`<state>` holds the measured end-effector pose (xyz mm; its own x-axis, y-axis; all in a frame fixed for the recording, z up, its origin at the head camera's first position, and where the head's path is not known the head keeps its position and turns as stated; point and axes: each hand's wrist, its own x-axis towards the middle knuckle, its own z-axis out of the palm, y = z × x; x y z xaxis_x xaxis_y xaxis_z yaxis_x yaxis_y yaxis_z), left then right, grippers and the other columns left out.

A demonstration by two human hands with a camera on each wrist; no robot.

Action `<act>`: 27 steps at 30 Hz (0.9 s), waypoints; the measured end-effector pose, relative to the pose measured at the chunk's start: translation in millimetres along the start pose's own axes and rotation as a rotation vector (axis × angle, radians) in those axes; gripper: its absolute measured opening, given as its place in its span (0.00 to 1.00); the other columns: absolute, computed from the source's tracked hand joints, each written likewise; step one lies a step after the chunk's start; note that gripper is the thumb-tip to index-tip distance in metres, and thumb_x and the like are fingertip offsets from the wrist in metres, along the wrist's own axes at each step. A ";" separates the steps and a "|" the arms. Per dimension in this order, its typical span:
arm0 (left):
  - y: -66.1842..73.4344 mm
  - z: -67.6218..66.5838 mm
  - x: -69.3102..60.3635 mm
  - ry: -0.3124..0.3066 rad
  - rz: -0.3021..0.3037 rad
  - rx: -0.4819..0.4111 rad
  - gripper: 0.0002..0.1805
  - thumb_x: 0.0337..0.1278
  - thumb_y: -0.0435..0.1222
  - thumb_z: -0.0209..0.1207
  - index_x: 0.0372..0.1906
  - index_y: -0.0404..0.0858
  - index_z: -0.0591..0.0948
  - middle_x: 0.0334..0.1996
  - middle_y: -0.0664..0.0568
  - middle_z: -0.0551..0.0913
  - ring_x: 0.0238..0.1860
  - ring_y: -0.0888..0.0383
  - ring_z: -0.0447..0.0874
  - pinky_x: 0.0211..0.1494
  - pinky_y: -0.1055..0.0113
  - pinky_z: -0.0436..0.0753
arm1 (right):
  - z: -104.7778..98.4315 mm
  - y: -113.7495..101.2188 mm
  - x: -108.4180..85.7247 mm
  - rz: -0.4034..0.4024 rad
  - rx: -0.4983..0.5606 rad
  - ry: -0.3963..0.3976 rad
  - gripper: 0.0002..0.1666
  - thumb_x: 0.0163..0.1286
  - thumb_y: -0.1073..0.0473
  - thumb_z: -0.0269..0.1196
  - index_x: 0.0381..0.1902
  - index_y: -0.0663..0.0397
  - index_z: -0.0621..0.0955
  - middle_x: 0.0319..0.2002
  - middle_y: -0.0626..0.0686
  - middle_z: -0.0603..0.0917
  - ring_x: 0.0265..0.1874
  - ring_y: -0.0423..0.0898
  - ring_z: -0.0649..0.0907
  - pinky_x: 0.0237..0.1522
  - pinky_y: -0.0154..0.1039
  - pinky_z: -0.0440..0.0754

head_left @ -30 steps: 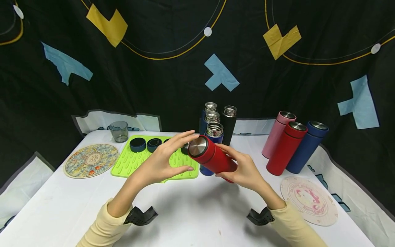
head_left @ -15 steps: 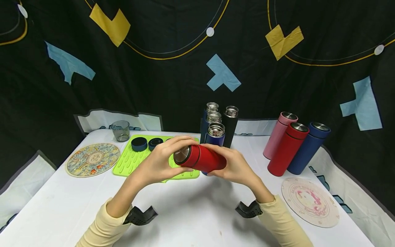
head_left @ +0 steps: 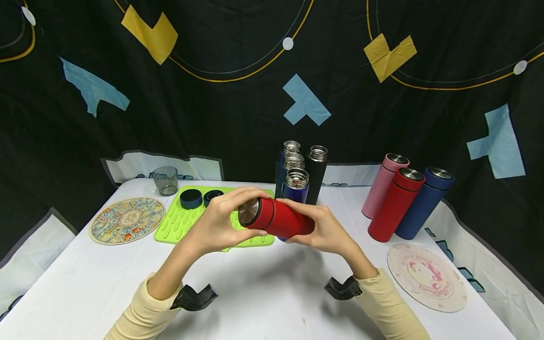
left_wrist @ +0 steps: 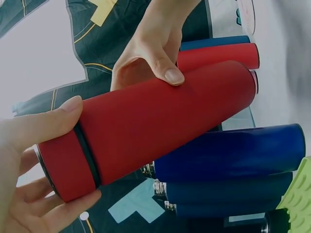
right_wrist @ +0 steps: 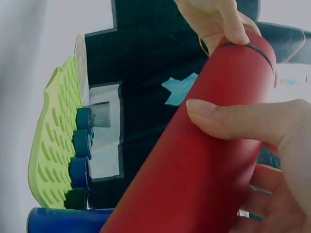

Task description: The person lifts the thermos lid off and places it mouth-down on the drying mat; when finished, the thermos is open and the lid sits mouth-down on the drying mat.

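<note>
A red thermos (head_left: 289, 218) is held in the air above the white table, tilted nearly on its side, its steel-topped lid (head_left: 250, 211) facing left. My left hand (head_left: 216, 219) grips it around the lid, thumb below and fingers above in the head view. The thumb lies near the dark seam between lid and body in the left wrist view. My right hand (head_left: 329, 229) holds the body toward its base; in the right wrist view the thumb (right_wrist: 218, 116) presses along the red wall. Behind the thermos stands an open blue bottle (head_left: 296, 189), partly hidden.
Several lidless bottles, one of them black (head_left: 316, 174), stand behind my hands. A green mat (head_left: 170, 229) bears dark lids (head_left: 191, 199). Left are a glass cup (head_left: 165, 180) and patterned disc (head_left: 127, 220). Right are lidded pink, red (head_left: 393, 208) and blue bottles and a pink disc (head_left: 427, 277).
My right hand has brought the thermos left and turned it flatter. My left hand, apart from the lid a second ago, has taken hold of it. Little differs over the last half second.
</note>
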<state>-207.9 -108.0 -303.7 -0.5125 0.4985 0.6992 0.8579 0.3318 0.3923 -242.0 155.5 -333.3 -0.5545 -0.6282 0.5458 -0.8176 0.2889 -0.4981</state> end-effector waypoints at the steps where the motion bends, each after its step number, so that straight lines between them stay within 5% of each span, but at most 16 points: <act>1: 0.0 0.4 -0.1 0.012 -0.009 0.006 0.37 0.36 0.35 0.78 0.59 0.41 0.76 0.55 0.51 0.79 0.48 0.59 0.78 0.42 0.65 0.85 | 0.3 -0.8 -0.1 -0.012 -0.013 0.010 0.46 0.46 0.66 0.78 0.65 0.53 0.74 0.54 0.52 0.81 0.47 0.48 0.81 0.45 0.42 0.84; 8: -0.8 3.8 0.0 0.107 -0.131 0.082 0.37 0.38 0.44 0.77 0.58 0.40 0.76 0.50 0.51 0.82 0.43 0.58 0.82 0.39 0.68 0.85 | 3.4 -4.9 -2.8 -0.036 -0.209 0.096 0.48 0.45 0.63 0.79 0.66 0.45 0.73 0.58 0.49 0.80 0.49 0.48 0.82 0.45 0.41 0.84; 12: -0.1 3.6 -0.8 0.058 -0.191 0.097 0.38 0.40 0.47 0.76 0.60 0.41 0.75 0.51 0.52 0.81 0.43 0.60 0.80 0.42 0.68 0.84 | -3.0 -9.4 -5.4 -0.014 -0.284 0.077 0.49 0.44 0.60 0.80 0.66 0.43 0.74 0.57 0.49 0.80 0.50 0.49 0.82 0.45 0.43 0.84; 19: 2.6 -4.1 -0.7 -0.088 -0.050 0.036 0.38 0.39 0.38 0.77 0.62 0.45 0.75 0.60 0.54 0.75 0.58 0.58 0.74 0.52 0.64 0.82 | -21.1 -15.6 -10.8 0.045 -0.265 0.008 0.51 0.41 0.62 0.81 0.65 0.37 0.74 0.54 0.46 0.82 0.49 0.45 0.80 0.45 0.42 0.83; 27: 3.0 -4.5 -0.2 -0.062 -0.011 0.003 0.37 0.39 0.35 0.77 0.61 0.45 0.77 0.60 0.53 0.76 0.59 0.56 0.74 0.51 0.62 0.82 | -25.0 -18.4 -11.0 0.051 -0.278 0.008 0.50 0.42 0.60 0.80 0.66 0.37 0.74 0.55 0.48 0.82 0.50 0.46 0.80 0.46 0.42 0.83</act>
<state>-205.0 -110.6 -299.9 -0.5236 0.5436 0.6560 0.8519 0.3402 0.3981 -224.7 175.2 -313.3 -0.5961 -0.6025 0.5308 -0.7993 0.5078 -0.3212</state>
